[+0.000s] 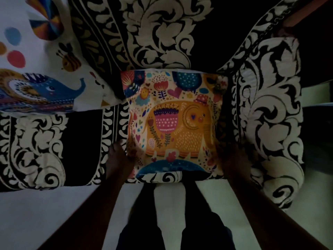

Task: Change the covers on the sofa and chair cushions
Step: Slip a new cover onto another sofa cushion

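Observation:
A square cushion (173,121) in a bright cover with a yellow elephant and flowers lies on the seat of a black-and-white patterned sofa (54,145). My left hand (118,156) grips its lower left corner. My right hand (234,157) holds its lower right edge; the dim light hides the fingers. A second cushion (41,74), white with a blue elephant, a bee and coloured dots, lies on the seat at the upper left.
The sofa's padded armrest (273,120) rises on the right, its backrest (158,31) behind the cushion. A pale floor (45,213) runs along the seat's front edge. My dark-trousered legs (198,231) stand against the seat front.

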Tool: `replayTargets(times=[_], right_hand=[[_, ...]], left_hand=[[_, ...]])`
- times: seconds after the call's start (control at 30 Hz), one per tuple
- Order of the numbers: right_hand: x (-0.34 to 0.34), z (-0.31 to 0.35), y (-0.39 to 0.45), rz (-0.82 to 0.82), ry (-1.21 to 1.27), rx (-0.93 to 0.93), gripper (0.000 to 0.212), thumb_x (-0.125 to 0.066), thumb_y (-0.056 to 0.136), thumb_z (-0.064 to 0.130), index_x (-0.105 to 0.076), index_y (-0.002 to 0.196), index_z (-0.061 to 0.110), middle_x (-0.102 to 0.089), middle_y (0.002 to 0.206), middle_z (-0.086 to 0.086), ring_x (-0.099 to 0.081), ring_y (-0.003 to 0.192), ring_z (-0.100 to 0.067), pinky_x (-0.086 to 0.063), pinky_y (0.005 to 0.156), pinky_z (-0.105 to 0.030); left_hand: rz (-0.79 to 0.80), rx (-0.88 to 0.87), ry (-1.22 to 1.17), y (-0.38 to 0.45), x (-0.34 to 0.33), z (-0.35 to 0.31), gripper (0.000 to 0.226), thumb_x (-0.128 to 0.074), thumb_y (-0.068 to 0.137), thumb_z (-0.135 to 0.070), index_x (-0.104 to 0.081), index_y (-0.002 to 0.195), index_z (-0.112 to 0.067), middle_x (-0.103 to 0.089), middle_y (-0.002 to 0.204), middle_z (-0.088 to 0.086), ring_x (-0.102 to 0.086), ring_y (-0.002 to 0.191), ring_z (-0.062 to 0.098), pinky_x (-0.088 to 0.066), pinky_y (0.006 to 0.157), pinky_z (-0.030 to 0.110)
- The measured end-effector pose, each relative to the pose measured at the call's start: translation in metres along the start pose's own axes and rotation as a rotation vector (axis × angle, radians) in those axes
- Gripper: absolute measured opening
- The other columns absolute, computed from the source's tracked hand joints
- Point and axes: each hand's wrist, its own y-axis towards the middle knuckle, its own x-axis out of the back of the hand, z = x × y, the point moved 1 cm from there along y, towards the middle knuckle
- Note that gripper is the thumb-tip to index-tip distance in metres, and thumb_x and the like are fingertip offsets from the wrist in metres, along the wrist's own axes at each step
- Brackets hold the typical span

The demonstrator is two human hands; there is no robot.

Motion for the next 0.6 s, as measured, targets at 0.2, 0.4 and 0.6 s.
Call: replayTargets(times=[0.2, 0.4, 0.6], right_hand=[[-0.056, 0.098, 0.024, -0.110, -0.312, 0.536, 0.068, -0.033, 0.100, 0.052, -0.021, 0.160, 0.022, -0.015, 0.166, -0.014, -0.013, 0.153, -0.034, -0.015, 0.121, -0.054], [-0.071, 0.043, 0.043, 0.028, -0.448, 0.421, 0.088, -0.014, 0.088, 0.082, 0.017, 0.157, 0.037, 0.016, 0.168, -0.001, 0.017, 0.154, -0.025, 0.006, 0.122, -0.056], [-0.031, -0.015, 0.066, 0.169, 0.181, -0.001, 0.101, -0.043, 0.072, 0.092, -0.016, 0.157, 0.044, -0.024, 0.165, 0.001, -0.030, 0.147, -0.027, -0.028, 0.118, -0.046]], left_hand=[[-0.021, -0.622, 0.244, 0.005, -0.041, -0.096, 0.075, -0.034, 0.102, -0.053, -0.001, 0.161, -0.019, 0.006, 0.168, 0.006, 0.010, 0.155, 0.022, -0.001, 0.124, 0.053], [0.069, -0.684, 0.556, 0.019, -0.076, -0.080, 0.074, -0.022, 0.101, -0.061, -0.004, 0.161, -0.021, 0.004, 0.169, 0.005, 0.007, 0.155, 0.027, -0.004, 0.119, 0.066], [0.008, -0.734, 0.521, 0.019, -0.069, -0.129, 0.087, -0.030, 0.089, -0.059, 0.000, 0.159, -0.018, 0.005, 0.168, 0.007, 0.009, 0.154, 0.029, 0.003, 0.115, 0.072]])
